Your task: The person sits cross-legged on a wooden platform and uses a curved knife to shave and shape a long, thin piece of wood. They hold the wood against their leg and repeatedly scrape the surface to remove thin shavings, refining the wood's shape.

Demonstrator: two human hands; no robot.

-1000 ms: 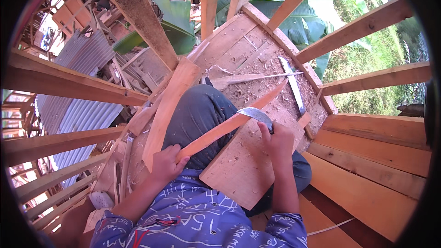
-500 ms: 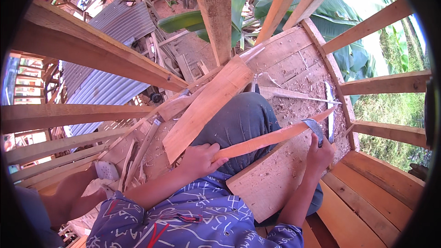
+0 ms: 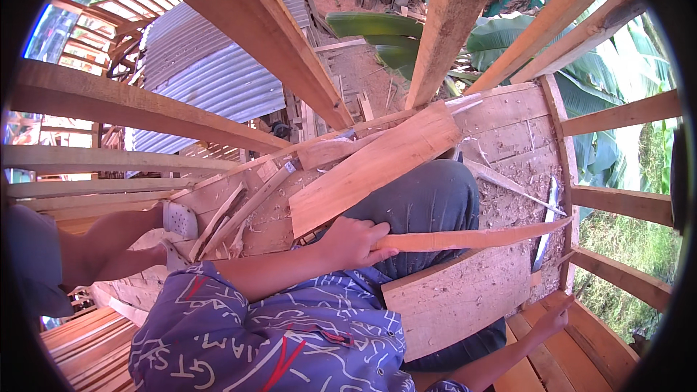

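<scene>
My left hand (image 3: 354, 244) is closed around the near end of a long, curved wooden strip (image 3: 465, 238), which tapers to a point at the right and crosses above my knee. Low on the right, my right hand (image 3: 553, 317) is over the orange-brown planks, away from the strip. Its fingers show too little to tell what, if anything, they hold. A broad wooden board (image 3: 457, 301) lies by my legs below the strip. Another flat board (image 3: 377, 167) rests slantwise beyond my left hand, against my bent knee. The dark curved blade cannot be seen.
A long pale blade (image 3: 546, 225) lies among wood shavings on the curved plank floor (image 3: 508, 120). Upright wooden posts (image 3: 454, 29) and slats ring the platform. At left stands another person's leg in a light clog (image 3: 180, 219). Corrugated sheets (image 3: 218, 94) are beyond.
My right hand has moved from the strip's tip down and right, and the dark curved blade has gone from sight. The strip stays in my left hand. The view has shifted leftward.
</scene>
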